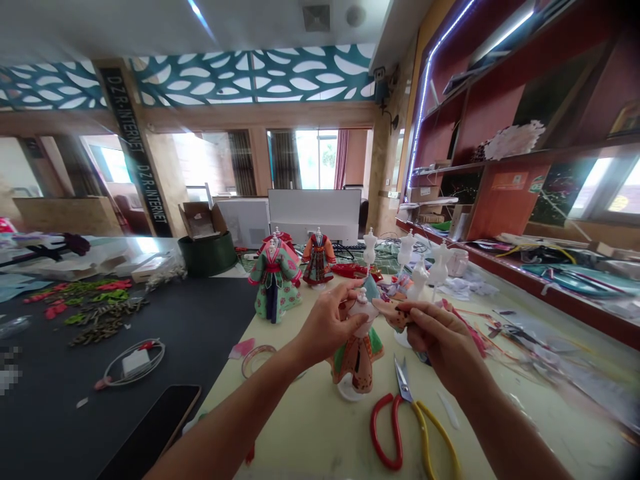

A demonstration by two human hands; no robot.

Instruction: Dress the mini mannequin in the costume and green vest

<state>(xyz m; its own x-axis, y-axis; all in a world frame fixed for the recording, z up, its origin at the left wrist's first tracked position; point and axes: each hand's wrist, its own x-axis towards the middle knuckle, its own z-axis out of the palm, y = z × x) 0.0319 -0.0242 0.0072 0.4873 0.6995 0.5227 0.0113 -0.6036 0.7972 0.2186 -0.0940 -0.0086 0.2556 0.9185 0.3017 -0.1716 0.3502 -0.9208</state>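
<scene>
A small white mannequin [361,309] on a round base stands in front of me, dressed in a green and tan skirt [358,360]. My left hand [336,316] is closed around the mannequin's upper body. Between the thumb and fingers of my right hand [440,337] is a tan piece of patterned fabric [395,313], pulled out to the mannequin's right side. Scissors [404,387] with one red and one yellow handle lie partly open on the table below my hands.
Two dressed mannequins, one in a green robe [275,280] and one in orange and red [319,257], stand behind. Several bare white mannequins [406,248] are at the back right. A phone [155,433] and coiled cable [135,363] lie left. Scraps and threads [530,353] cover the right side.
</scene>
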